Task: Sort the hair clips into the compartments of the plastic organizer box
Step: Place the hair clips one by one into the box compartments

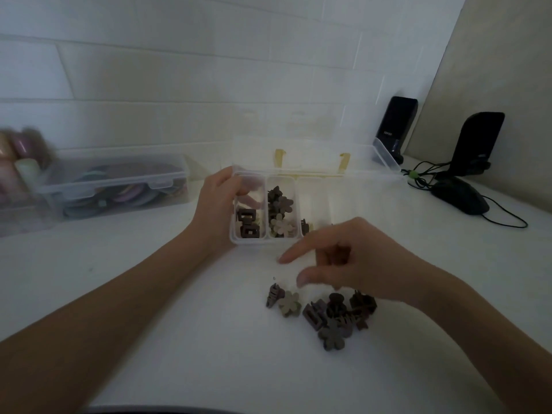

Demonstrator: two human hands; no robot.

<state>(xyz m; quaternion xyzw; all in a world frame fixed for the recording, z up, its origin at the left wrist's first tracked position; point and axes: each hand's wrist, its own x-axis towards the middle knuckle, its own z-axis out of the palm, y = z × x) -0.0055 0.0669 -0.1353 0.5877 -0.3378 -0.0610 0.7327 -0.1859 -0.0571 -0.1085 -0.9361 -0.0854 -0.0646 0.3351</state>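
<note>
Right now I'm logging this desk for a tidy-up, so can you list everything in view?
organizer box: one, clear, lid open, centre
rectangular clips: about two, dark brown, leftmost compartment
flower clips: several, brown and beige, second compartment
loose hair clips: a pile, brown and beige, on the table before the box
storage box: one, clear, closed, left
speakers: two, black, right rear
mouse: one, black, right
left hand: grip on the box's left end
right hand: over the pile, holding nothing visible
</note>
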